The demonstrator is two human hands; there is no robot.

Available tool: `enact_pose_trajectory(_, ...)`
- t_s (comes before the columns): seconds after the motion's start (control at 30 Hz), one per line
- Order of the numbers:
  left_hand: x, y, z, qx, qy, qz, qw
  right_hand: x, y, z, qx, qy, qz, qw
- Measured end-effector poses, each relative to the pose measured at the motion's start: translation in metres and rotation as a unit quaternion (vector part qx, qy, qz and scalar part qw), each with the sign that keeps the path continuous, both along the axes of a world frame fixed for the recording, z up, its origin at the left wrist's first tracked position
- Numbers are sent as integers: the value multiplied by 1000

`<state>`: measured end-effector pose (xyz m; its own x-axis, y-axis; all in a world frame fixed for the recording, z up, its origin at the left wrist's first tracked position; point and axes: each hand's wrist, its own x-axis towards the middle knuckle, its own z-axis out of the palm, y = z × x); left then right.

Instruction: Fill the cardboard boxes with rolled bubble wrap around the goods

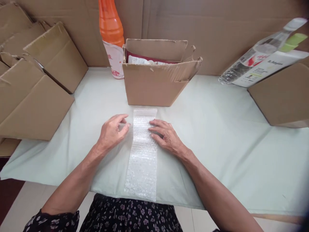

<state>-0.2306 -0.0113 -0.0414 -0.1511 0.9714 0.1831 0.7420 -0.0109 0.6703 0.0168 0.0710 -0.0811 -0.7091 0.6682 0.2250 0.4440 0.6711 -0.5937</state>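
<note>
A strip of bubble wrap [142, 161] lies lengthwise on a cloth-covered table [231, 145], running from twelve to six o'clock, between a person's bare hands. At ten o'clock of the strip, the left hand [114, 132] curves inward, empty, thumb and forefinger parted just beside the edge; its forearm slants up from seven. At two, the right hand [166, 135] reaches in palm down, loosely spread, grasping nothing, fingertips over the wrap, apparently touching it. A cardboard box [154, 85] stands at twelve, an orange bottle [112, 29] at eleven.
</note>
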Motion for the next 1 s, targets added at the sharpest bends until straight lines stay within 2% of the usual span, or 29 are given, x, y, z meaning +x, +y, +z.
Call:
enact_pose_trajectory(0.07,9,1,-10,90,63,-61,992,-2,-4,3,33,-8,8,999)
enact_pose_trajectory(0.1,14,2,-16,103,90,-110,984,-3,-6,4,46,-7,17,999)
enact_pose_trajectory(0.17,22,3,-26,84,131,-185,970,-4,-9,8,57,-2,47,997)
enact_pose_trajectory(0.2,24,4,-30,65,149,-201,966,-4,-10,10,55,-1,64,996)
enact_pose_trajectory(0.27,23,6,-36,28,184,-185,965,-4,-12,14,45,-5,89,995)
enact_pose_trajectory(0.37,18,7,-36,-9,226,-79,971,-4,-13,17,29,-17,96,995)
enact_pose_trajectory(0.43,18,5,-32,-6,236,-21,972,-5,-14,19,23,-23,91,995)
enact_pose_trajectory(0.47,21,4,-29,7,238,-16,971,-6,-14,19,22,-25,88,996)
enact_pose_trajectory(0.5,24,2,-27,23,240,-30,970,-6,-15,19,23,-29,87,996)
enact_pose_trajectory(0.57,34,2,-22,50,245,-97,963,-7,-16,19,28,-39,86,995)
enact_pose_trajectory(0.67,45,9,-20,26,258,-183,948,-9,-16,19,32,-55,86,994)
enact_pose_trajectory(0.83,42,28,-25,-76,277,-211,934,-7,-16,21,17,-60,86,994)
enact_pose_trajectory(0.93,40,29,-28,-83,283,-212,932,-5,-14,21,4,-34,81,996)
enact_pose_trajectory(1.0,40,28,-30,-72,281,-209,934,-5,-12,19,14,-10,46,999)
